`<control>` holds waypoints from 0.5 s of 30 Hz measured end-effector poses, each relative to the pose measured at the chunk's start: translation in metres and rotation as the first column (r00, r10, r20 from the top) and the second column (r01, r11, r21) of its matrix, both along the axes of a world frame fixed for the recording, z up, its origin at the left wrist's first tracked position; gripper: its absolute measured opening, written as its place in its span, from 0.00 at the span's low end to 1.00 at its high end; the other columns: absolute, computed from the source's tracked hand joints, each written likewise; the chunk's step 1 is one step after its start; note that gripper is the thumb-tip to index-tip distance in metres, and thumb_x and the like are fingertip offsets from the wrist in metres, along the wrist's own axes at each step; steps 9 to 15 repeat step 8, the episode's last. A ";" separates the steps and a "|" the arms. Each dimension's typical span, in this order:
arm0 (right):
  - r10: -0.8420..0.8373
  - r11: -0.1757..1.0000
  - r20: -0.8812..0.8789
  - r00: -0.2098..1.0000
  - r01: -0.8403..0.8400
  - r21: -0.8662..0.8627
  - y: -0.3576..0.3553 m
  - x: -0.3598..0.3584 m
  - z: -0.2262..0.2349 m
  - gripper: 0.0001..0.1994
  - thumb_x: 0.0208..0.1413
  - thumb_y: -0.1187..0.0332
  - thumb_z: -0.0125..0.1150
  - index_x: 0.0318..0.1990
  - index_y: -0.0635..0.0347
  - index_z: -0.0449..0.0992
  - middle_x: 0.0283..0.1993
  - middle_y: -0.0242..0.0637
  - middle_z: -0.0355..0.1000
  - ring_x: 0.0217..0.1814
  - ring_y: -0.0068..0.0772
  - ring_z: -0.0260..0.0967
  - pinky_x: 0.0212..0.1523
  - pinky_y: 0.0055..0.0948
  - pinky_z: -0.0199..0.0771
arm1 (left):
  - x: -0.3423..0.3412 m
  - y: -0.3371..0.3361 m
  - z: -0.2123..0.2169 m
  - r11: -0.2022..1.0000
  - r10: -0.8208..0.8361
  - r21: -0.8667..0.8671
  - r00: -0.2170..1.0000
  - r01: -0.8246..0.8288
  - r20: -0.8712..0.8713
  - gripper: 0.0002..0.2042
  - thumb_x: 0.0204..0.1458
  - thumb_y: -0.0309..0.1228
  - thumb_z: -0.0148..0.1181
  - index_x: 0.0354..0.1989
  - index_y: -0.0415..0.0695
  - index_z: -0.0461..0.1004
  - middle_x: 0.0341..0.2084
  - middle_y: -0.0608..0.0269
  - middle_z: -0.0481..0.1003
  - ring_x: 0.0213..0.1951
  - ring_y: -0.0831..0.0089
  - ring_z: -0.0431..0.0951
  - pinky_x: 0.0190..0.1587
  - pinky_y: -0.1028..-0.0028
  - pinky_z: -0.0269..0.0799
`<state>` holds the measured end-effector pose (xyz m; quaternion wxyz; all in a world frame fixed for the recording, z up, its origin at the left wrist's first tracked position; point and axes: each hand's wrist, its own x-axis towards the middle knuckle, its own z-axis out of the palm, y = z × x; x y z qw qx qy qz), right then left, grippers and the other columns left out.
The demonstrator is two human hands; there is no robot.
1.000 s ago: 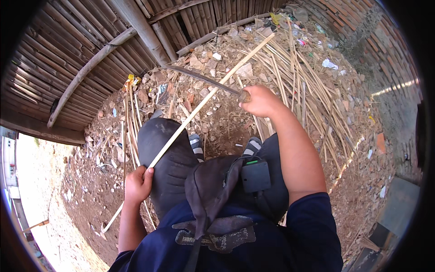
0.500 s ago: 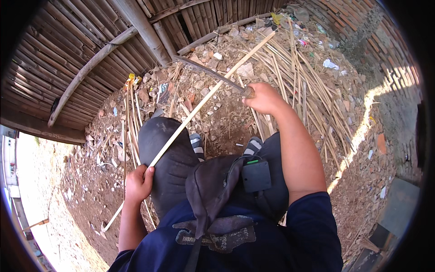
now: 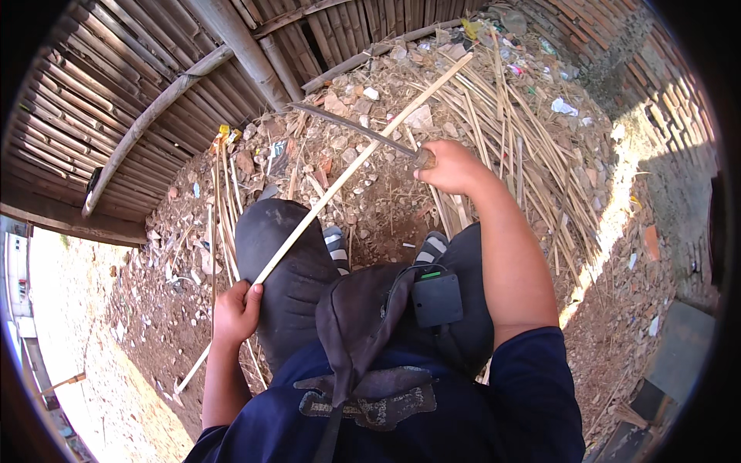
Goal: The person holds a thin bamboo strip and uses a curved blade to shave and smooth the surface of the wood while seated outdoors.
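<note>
My left hand (image 3: 238,312) is closed round a long pale bamboo strip (image 3: 332,190) beside my left knee. The strip slants away to the upper right, passing over my left thigh. In my right hand (image 3: 454,167) is the wooden handle of a long-bladed knife (image 3: 347,124), with fingers wrapped round it. Its dark blade points to the far left and crosses the strip beyond its middle. Whether blade and strip touch, I cannot tell for sure.
Many split bamboo strips (image 3: 532,174) lie in a pile at the right, and several thinner ones (image 3: 226,201) at the left. A bamboo-slat wall (image 3: 131,92) rises at the far left, a brick wall (image 3: 664,116) at the right. Rubble and litter cover the ground.
The knife blade has shifted slightly, its tip a little lower and further left. My left hand and the strip stay almost where they were.
</note>
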<state>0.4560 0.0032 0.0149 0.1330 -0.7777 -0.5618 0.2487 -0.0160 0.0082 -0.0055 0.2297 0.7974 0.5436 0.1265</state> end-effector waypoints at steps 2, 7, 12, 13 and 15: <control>-0.005 1.000 0.012 1.000 0.004 0.017 0.000 -0.001 0.002 0.28 0.51 0.59 0.69 0.59 0.61 0.77 0.55 0.56 0.77 0.59 0.54 0.75 0.61 0.42 0.73 | 0.000 0.000 0.001 1.000 -0.001 -0.002 1.000 0.001 0.005 0.22 0.64 0.41 0.59 0.21 0.39 0.66 0.12 0.49 0.66 0.16 0.51 0.69 0.23 0.59 0.63; -0.012 0.999 0.008 1.000 0.012 0.035 0.001 -0.006 0.001 0.26 0.51 0.58 0.69 0.57 0.59 0.79 0.51 0.55 0.79 0.56 0.55 0.76 0.60 0.43 0.74 | 0.000 0.000 0.000 1.000 -0.006 0.009 1.000 0.006 0.012 0.22 0.64 0.41 0.59 0.21 0.39 0.66 0.12 0.49 0.66 0.16 0.51 0.69 0.23 0.59 0.63; -0.011 0.999 0.008 1.000 0.010 0.036 0.001 -0.006 0.001 0.26 0.51 0.58 0.69 0.57 0.59 0.79 0.51 0.55 0.79 0.56 0.55 0.76 0.60 0.43 0.74 | 0.000 0.000 0.000 1.000 -0.009 0.009 1.000 0.009 0.027 0.22 0.63 0.40 0.60 0.21 0.39 0.66 0.12 0.48 0.66 0.16 0.52 0.69 0.23 0.59 0.63; -0.011 0.999 0.008 1.000 0.010 0.036 0.001 -0.006 0.001 0.26 0.51 0.58 0.69 0.57 0.59 0.79 0.51 0.55 0.79 0.56 0.55 0.76 0.60 0.43 0.74 | 0.000 0.000 0.000 1.000 -0.009 0.009 1.000 0.009 0.027 0.22 0.63 0.40 0.60 0.21 0.39 0.66 0.12 0.48 0.66 0.16 0.52 0.69 0.23 0.59 0.63; -0.011 0.999 0.008 1.000 0.010 0.036 0.001 -0.006 0.001 0.26 0.51 0.58 0.69 0.57 0.59 0.79 0.51 0.55 0.79 0.56 0.55 0.76 0.60 0.43 0.74 | 0.000 0.000 0.000 1.000 -0.009 0.009 1.000 0.009 0.027 0.22 0.63 0.40 0.60 0.21 0.39 0.66 0.12 0.48 0.66 0.16 0.52 0.69 0.23 0.59 0.63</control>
